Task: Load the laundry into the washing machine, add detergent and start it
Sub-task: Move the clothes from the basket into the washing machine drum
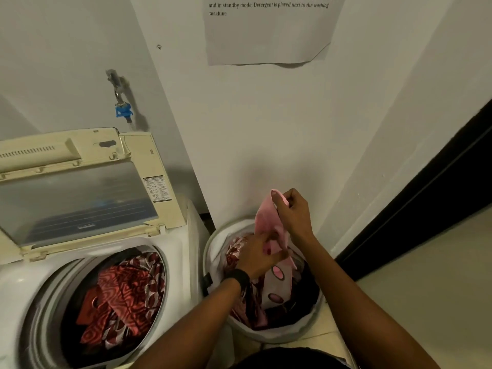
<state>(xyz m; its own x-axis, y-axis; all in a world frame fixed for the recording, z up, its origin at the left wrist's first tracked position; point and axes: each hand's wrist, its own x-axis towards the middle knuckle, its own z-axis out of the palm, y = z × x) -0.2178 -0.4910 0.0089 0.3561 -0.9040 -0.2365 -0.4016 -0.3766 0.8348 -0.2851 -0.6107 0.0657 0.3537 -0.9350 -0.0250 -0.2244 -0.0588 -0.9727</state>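
Your right hand (294, 211) pinches the top edge of a pink cloth (266, 222), thumb and fingers curled over the hem. It holds the cloth above the laundry basket (266, 335), which stands on the floor just beside the washing machine (183, 251). Your left hand (257, 258), lower down, has its grip closed round the same cloth where it runs into the heap. Blur hides exactly how those fingers lie. A white piece with pink spots lies below; whether it belongs to the same item, I cannot tell.

Expect the cloth to be light and limp, and likely to drag its neighbours up with it, so treat it as tangled until it hangs free. Take hold high with one hand and gather the slack at the middle with the other, so nothing trails over the rim as you swing it left. The lid (80, 198) stands raised, and the drum already holds red patterned fabric (119, 296) with room on top. Loading looks partway done, and no detergent shows here.
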